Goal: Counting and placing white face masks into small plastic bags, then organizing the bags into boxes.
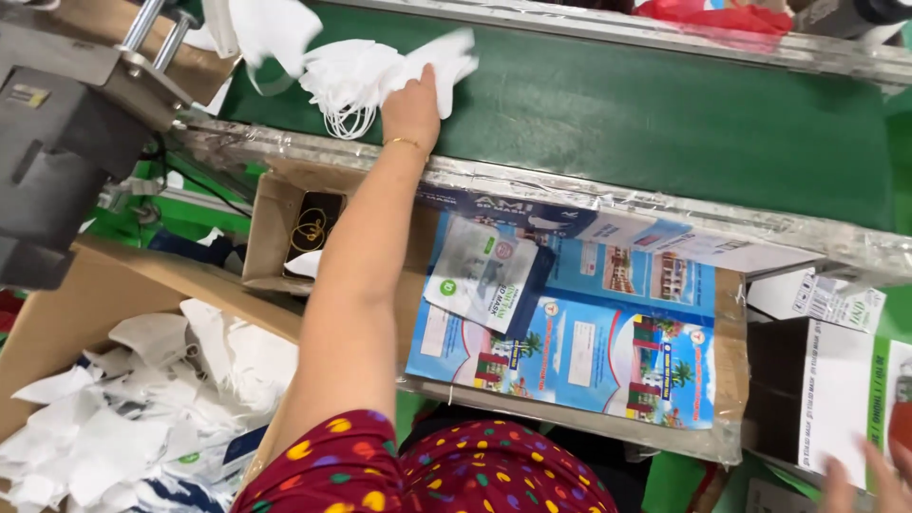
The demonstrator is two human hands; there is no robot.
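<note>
My left hand (410,103) reaches up onto the green conveyor belt (665,114) and grips a bunch of white face masks (366,71) with ear loops hanging down. A thin gold bracelet sits on that wrist. More white masks (261,28) lie on the belt just left of it. My right hand (860,483) shows only as a blur at the bottom right corner, fingers spread, next to a dark-and-white carton (826,399); nothing is visibly in it.
Flat blue printed cartons (608,342) lie on a cardboard tray below the belt, with a small packet (484,275) on top. A small open box (285,237) holds rubber bands. A big cardboard box of white masks (142,399) stands lower left; a grey metal machine (66,123) is upper left.
</note>
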